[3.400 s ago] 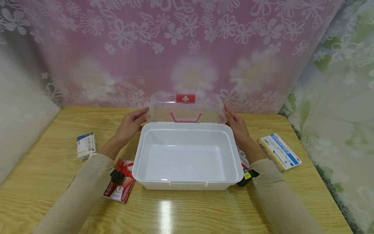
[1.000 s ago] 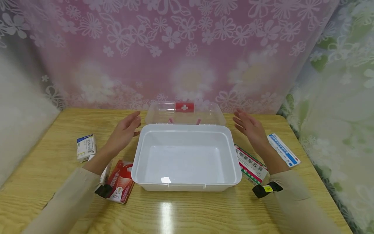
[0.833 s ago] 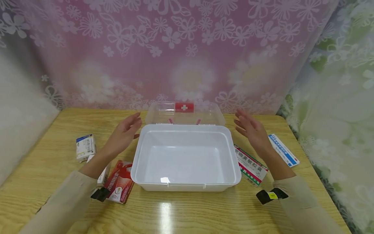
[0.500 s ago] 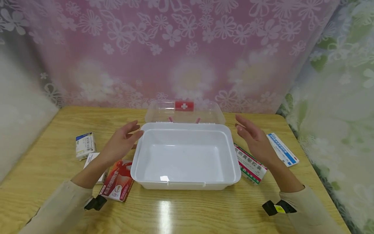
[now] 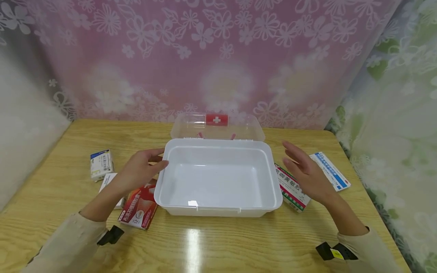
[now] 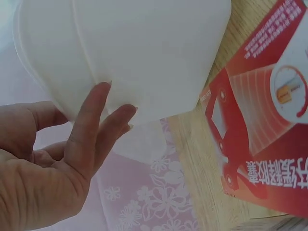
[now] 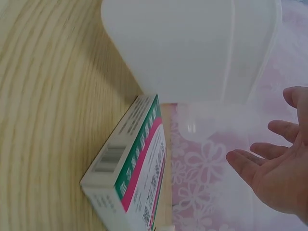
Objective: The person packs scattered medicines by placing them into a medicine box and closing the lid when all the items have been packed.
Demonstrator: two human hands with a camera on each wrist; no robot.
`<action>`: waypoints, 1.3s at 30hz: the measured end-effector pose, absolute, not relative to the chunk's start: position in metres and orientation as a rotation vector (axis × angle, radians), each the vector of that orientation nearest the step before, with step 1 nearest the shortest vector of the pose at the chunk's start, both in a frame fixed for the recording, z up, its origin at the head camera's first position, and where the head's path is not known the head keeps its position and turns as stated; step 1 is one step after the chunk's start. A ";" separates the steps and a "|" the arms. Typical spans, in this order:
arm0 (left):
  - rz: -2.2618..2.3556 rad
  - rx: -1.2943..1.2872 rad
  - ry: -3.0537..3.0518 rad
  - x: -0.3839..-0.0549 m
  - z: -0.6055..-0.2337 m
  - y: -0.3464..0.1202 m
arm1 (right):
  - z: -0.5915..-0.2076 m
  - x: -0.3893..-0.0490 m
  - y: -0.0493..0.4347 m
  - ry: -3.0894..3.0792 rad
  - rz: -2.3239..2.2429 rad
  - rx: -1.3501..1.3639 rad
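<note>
A white first-aid box (image 5: 218, 211) stands in the middle of the table, its clear lid (image 5: 191, 131) tipped back behind it. At the box's left side, my left hand (image 5: 141, 167) has its thumb over the rim and its fingers against the outer wall (image 6: 159, 57). My right hand (image 5: 308, 176) is apart from the box on its right, fingers extended and holding nothing. Below that hand lies a green, pink and white medicine carton (image 5: 290, 189), partly covered by it in the head view. A red medicine carton (image 5: 140, 210) lies under the left wrist.
A small blue-and-white carton (image 5: 101, 165) sits at the left; a white carton (image 5: 108, 180) is partly hidden by the left forearm. To the right is a blue-and-white carton (image 5: 331, 172). A pink floral curtain (image 5: 222, 57) hangs behind the table (image 5: 205, 246).
The hands have left the lid, which leans further back. My left hand has come down onto the box's left rim. My right hand has moved down and outward over the green-pink carton.
</note>
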State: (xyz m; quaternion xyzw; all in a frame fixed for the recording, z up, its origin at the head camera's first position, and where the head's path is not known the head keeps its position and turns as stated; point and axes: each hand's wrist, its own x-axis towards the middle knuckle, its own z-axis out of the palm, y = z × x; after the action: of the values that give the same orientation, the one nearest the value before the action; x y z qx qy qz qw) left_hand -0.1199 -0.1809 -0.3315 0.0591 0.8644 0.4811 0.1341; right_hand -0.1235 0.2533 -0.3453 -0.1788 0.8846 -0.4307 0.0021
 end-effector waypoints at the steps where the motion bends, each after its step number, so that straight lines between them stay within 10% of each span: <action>1: 1.395 0.176 2.503 -0.120 -0.332 -0.181 | -0.346 -0.123 0.256 2.786 -1.337 -0.566; 39: 1.586 0.109 2.352 -0.119 -0.345 -0.190 | -0.395 -0.143 0.377 2.980 -0.660 -0.118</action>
State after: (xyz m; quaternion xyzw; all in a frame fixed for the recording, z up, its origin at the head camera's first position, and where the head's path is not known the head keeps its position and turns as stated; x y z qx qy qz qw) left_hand -0.1188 -0.1897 -0.3448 0.0378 0.8190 0.5523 0.1509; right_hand -0.1429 0.3772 -0.3949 -0.0385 0.9747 -0.2157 0.0435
